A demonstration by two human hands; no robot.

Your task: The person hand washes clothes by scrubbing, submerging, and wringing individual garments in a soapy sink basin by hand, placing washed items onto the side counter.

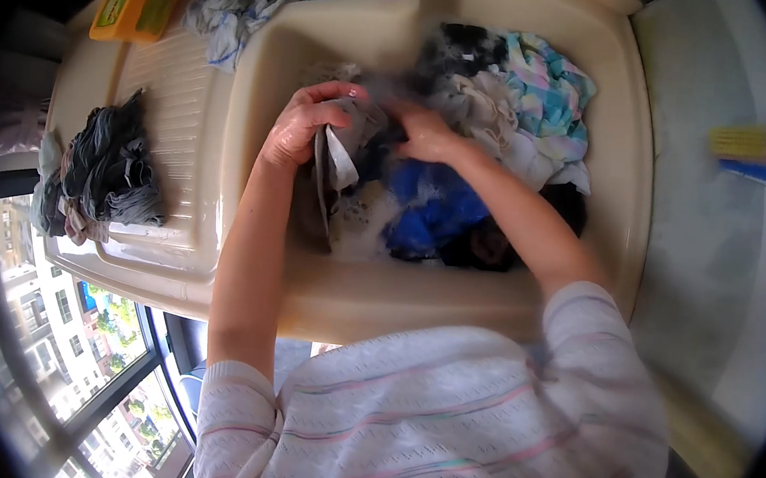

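One grip, your left [310, 119], is clamping a grey-and-white cloth [342, 161] that is hanging below it in the sink [431, 310], while your right grip [421, 132] is hovering just beside, too blurred to tell whether it is clamping anything.

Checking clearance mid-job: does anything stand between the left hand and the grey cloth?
Nothing visible does: the left hand holds the grey cloth. The right hand is nearby, too blurred to judge contact.
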